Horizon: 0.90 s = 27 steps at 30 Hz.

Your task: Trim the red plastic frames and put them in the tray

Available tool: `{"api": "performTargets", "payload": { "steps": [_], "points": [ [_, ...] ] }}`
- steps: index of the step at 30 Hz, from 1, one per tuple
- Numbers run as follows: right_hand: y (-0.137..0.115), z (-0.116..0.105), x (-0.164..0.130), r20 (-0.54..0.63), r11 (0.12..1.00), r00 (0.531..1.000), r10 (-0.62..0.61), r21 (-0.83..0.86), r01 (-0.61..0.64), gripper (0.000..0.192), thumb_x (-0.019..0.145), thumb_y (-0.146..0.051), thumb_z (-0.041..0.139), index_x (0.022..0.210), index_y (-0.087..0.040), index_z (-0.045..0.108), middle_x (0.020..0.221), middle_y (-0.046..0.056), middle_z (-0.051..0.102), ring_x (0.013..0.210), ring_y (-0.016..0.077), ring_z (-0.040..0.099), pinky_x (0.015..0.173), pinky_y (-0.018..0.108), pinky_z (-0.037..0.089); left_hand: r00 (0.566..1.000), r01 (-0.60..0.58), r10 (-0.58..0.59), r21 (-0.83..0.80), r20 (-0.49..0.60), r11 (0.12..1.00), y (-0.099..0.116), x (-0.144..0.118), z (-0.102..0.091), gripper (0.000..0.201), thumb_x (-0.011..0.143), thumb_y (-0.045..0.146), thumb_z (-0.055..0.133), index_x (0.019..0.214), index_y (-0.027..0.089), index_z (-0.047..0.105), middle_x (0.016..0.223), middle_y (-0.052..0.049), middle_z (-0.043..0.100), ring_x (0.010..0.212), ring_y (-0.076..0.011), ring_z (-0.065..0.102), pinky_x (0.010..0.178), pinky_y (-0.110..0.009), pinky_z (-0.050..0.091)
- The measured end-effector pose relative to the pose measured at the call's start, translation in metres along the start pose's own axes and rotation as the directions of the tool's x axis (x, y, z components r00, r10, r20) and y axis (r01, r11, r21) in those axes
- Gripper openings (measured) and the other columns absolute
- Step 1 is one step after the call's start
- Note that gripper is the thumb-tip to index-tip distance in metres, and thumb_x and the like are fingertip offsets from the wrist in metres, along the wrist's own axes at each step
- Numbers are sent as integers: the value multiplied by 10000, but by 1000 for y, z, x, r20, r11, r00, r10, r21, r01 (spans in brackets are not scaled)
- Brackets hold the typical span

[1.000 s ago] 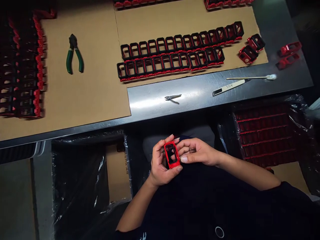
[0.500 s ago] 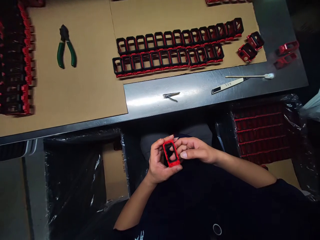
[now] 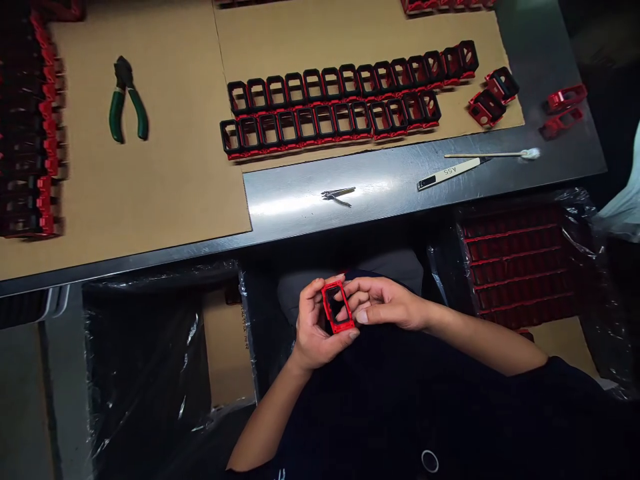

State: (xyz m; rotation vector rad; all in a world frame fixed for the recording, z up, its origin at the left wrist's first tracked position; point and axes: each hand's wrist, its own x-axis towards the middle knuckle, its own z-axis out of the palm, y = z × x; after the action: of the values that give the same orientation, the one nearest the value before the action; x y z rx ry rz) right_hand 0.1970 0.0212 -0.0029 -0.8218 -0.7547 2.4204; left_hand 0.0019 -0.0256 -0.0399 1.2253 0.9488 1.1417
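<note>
A small rectangular red frame (image 3: 344, 326) with a black inner lining is held low, in front of my torso and below the table edge. My left hand (image 3: 314, 333) is closed round its left side, with the thumb along the bottom end and fingers at the far end. From the right, my right hand (image 3: 393, 303) meets the frame, its fingers bent into the opening and its thumb by the right edge. Whatever those fingertips touch inside is hard to make out. The frame is tilted, its opening facing up towards me.
On the cardboard (image 3: 175, 193) lie two rows of similar frames and green-handled cutting pliers (image 3: 117, 110). The metal table edge holds a small metal tool (image 3: 339, 195), a pale strip marked A55 (image 3: 453, 173) and a swab (image 3: 530, 154). Plastic-lined boxes stand below; the right one holds red frames (image 3: 515, 267).
The whole view has shifted slightly. The frame stays in my left hand and has turned a little, while my right fingers remain at its opening.
</note>
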Motion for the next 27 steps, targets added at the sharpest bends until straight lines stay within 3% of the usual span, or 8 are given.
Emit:
{"api": "performTargets", "payload": {
  "steps": [13, 20, 27],
  "points": [
    [0, 0, 1, -73, 991, 997, 9, -133, -19, 528, 772, -332, 860, 1210, -146, 631, 1030, 70, 719, 883, 132, 688, 841, 277, 538, 996, -87, 81, 144, 48, 986, 0, 2, 3, 849, 833, 179, 741, 1524, 345, 275, 1444, -138, 553, 1302, -262, 599, 1071, -482, 524],
    [-2, -2, -1, -148, 989, 989, -18, -146, -4, 538, 751, -402, 878, 1170, -148, 656, 972, 50, 715, 853, 139, 687, 808, 271, 531, 998, -31, 29, 41, 47, 999, 0, 2, 3, 820, 850, 395, 739, 1534, 275, 303, 1469, -178, 532, 1354, -318, 550, 1120, -530, 472],
    [-3, -1, 0, -210, 993, 975, -74, -111, 51, 478, 721, -377, 903, 1083, -152, 686, 921, 28, 707, 790, 115, 669, 759, 241, 539, 1000, 13, -13, 114, -5, 993, -3, -2, -3, 749, 865, 452, 700, 1509, 241, 382, 1434, -161, 562, 1310, -312, 583, 1112, -483, 482]
  ]
}}
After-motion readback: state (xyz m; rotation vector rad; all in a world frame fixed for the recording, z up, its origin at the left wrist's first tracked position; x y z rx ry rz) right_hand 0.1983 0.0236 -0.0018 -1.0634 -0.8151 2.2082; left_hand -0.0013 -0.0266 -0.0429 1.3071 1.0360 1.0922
